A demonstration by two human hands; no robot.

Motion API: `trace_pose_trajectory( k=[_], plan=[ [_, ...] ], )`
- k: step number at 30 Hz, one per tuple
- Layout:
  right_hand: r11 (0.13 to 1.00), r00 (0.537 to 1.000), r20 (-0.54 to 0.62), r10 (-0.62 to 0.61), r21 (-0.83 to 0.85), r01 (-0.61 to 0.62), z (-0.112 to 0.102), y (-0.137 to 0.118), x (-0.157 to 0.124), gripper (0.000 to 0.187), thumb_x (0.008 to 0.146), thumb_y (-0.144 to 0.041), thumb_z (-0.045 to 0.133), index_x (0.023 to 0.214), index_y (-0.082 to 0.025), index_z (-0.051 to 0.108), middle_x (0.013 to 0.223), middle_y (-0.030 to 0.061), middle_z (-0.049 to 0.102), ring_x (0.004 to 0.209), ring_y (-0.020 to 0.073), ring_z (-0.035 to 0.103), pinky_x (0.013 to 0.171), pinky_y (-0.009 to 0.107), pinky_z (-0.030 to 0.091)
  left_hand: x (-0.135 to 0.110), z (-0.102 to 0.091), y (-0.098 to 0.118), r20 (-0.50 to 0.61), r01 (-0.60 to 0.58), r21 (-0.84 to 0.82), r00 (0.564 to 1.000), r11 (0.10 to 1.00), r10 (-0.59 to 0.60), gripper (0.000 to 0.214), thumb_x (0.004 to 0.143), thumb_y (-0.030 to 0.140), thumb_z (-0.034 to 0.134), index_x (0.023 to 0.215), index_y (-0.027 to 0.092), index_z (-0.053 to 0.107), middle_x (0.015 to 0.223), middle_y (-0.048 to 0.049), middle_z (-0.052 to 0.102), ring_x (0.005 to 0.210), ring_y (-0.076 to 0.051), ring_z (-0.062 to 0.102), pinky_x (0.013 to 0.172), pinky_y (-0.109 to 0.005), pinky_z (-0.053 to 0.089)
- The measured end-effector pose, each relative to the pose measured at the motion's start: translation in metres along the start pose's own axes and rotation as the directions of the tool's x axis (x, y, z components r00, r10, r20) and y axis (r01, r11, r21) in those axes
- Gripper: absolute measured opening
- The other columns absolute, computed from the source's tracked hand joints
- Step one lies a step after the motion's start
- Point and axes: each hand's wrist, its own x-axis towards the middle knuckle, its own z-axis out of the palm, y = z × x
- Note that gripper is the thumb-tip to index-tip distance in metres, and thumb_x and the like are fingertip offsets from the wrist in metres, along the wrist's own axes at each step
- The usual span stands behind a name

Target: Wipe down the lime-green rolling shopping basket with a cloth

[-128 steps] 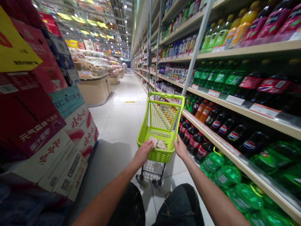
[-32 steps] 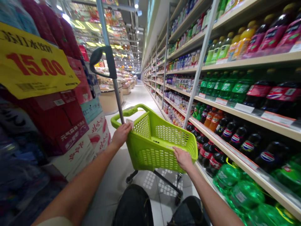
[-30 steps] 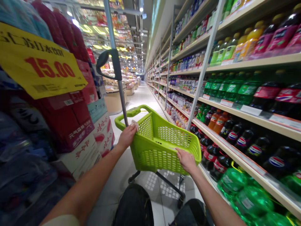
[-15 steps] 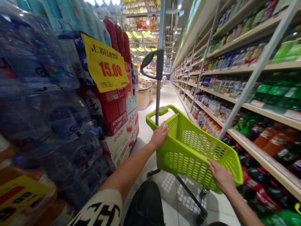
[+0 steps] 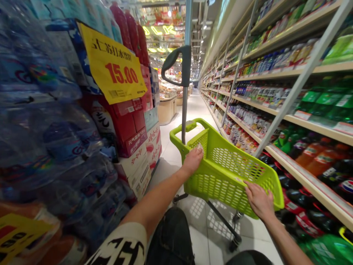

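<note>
A lime-green shopping cart [image 5: 223,186] with perforated basket walls stands before my knees. My left hand [image 5: 193,160] is closed on its near rim close to the handle end; something small and whitish shows at the fingertips, too small to name. Farther along the same rim, my right hand [image 5: 259,200] grips the edge, fingers bent over it. The basket floor is partly hidden by the near wall. A grey pole with a dark loop handle [image 5: 180,68] rises at the cart's left end.
Stacked water packs [image 5: 63,140] and drink cartons [image 5: 128,125] line the left side, with a yellow price sign [image 5: 113,66] jutting out. Shelves of bottled drinks [image 5: 321,99] run along the right. A tiled aisle [image 5: 193,103] stretches ahead between them.
The view has shifted slightly forward, and the left-hand stacks have slid toward the left edge. My left hand has moved a little along the rim to the right. Both hands stay on the cart.
</note>
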Motion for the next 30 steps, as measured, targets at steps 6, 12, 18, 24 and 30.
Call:
trace_pose_trajectory(
  k=[6, 12, 18, 24, 30],
  plan=[
    [1.0, 1.0, -0.012, -0.019, 0.023, 0.019, -0.001, 0.005, -0.001, 0.038, 0.085, -0.032, 0.031, 0.114, -0.023, 0.054, 0.114, 0.0052, 0.059, 0.112, 0.0244, 0.047, 0.096, 0.053, 0.025, 0.001, 0.009, 0.02, -0.004, -0.145, -0.043, 0.989, 0.988, 0.145, 0.027, 0.085, 0.014, 0.04, 0.107, 0.018, 0.055, 0.116, -0.0019, 0.057, 0.111, -0.012, 0.047, 0.099, -0.022, 0.034],
    [0.998, 0.99, -0.133, -0.04, 0.044, 0.047, 0.004, 0.007, -0.002, 0.036, 0.086, -0.03, 0.032, 0.112, -0.023, 0.056, 0.112, 0.0053, 0.061, 0.108, 0.0239, 0.049, 0.095, 0.051, 0.024, 0.009, 0.007, -0.021, -0.109, 0.064, -0.039, 0.992, 0.997, -0.068, 0.034, 0.084, 0.008, 0.033, 0.113, 0.01, 0.051, 0.123, -0.0129, 0.051, 0.118, -0.02, 0.041, 0.102, -0.038, 0.033],
    [0.996, 0.99, -0.134, -0.046, 0.063, 0.055, 0.004, 0.009, 0.0, 0.035, 0.086, -0.028, 0.032, 0.112, -0.023, 0.055, 0.111, 0.0054, 0.061, 0.109, 0.0241, 0.048, 0.095, 0.05, 0.022, 0.002, 0.037, 0.038, -0.074, -0.159, -0.089, 0.985, 0.983, 0.153, 0.036, 0.083, 0.007, 0.035, 0.114, 0.016, 0.052, 0.123, -0.0043, 0.053, 0.117, -0.015, 0.042, 0.101, -0.029, 0.034],
    [0.996, 0.991, -0.13, -0.032, 0.077, 0.042, 0.001, 0.008, 0.001, 0.035, 0.086, -0.027, 0.032, 0.112, -0.023, 0.055, 0.111, 0.0047, 0.061, 0.109, 0.024, 0.048, 0.096, 0.05, 0.021, 0.007, 0.019, -0.016, -0.206, 0.017, -0.06, 0.978, 0.998, -0.029, 0.037, 0.081, 0.005, 0.035, 0.112, 0.013, 0.053, 0.121, -0.0093, 0.054, 0.114, -0.019, 0.046, 0.099, -0.037, 0.036],
    [0.99, 0.988, -0.157, -0.006, 0.138, 0.028, 0.003, 0.0, 0.001, 0.035, 0.087, -0.027, 0.032, 0.113, -0.023, 0.054, 0.112, 0.0048, 0.06, 0.11, 0.0239, 0.047, 0.097, 0.05, 0.019, 0.008, 0.048, 0.042, -0.18, -0.046, -0.112, 0.983, 0.993, 0.025, 0.037, 0.078, 0.003, 0.038, 0.11, 0.014, 0.055, 0.117, -0.0058, 0.057, 0.113, -0.018, 0.047, 0.099, -0.034, 0.037]
  ],
)
